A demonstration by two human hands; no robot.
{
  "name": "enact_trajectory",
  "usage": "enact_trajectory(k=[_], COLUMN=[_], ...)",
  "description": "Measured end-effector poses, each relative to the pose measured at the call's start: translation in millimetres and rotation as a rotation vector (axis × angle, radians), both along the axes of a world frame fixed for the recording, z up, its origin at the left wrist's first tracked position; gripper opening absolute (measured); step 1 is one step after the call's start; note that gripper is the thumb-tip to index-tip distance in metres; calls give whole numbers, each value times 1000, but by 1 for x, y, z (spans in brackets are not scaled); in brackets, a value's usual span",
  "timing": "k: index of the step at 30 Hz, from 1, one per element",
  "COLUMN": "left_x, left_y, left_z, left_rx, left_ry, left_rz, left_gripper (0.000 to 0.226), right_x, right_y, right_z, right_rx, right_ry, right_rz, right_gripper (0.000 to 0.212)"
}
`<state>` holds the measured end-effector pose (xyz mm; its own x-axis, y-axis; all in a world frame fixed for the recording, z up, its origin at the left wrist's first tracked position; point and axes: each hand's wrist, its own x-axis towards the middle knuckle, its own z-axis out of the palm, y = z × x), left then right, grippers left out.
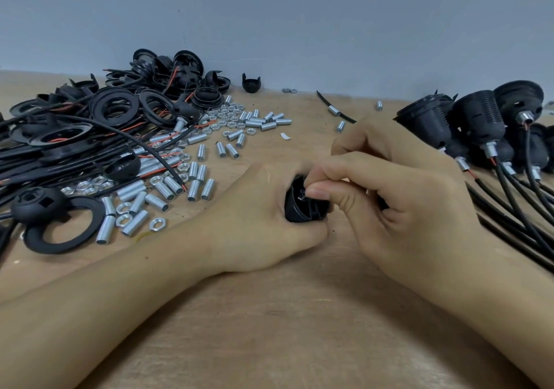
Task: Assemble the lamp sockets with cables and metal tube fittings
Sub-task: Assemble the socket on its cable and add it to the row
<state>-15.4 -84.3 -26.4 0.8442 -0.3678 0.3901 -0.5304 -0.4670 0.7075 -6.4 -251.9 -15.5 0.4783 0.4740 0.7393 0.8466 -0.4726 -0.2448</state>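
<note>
The wooden bench served as the reference surface; every part lay on it or was held just above it. Left of the bench centre lay the heap of black socket parts and cables, and at the right edge stood the finished sockets with their cables trailing toward the near side. Between the heap and the centre lay the loose threaded metal tubes and hex nuts. Just above the bench centre, the left hand was wrapped round the black socket body, fingers curled under it. The right hand had thumb and forefinger pinched together at the top of that body; what they pinched was too small to identify. The socket body appeared to be light, rigid moulded plastic with ribbed sides that should give a secure hold; it should be gripped round the ribbed barrel, clear of the thin clip tabs, which could probably snap. The tubes were probably smooth-ended and prone to rolling; they are best taken by the threaded flanks.
</note>
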Motion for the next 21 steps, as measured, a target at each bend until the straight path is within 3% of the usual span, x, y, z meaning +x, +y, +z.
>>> enact_trajectory(k=[12, 15, 21], left_x=[0, 2, 2], left_y=[-1, 0, 1], left_z=[1, 0, -2], left_rx=[-15, -9, -7], left_ry=[5, 3, 5], left_rz=[19, 8, 24], left_gripper=[21, 12, 17], right_x=[-3, -1, 1], right_y=[2, -1, -1], right_z=[-1, -1, -3], right_rx=[-53, -20, 18], right_ry=[-111, -53, 18], right_rz=[-34, -56, -57], right_gripper=[20, 16, 11])
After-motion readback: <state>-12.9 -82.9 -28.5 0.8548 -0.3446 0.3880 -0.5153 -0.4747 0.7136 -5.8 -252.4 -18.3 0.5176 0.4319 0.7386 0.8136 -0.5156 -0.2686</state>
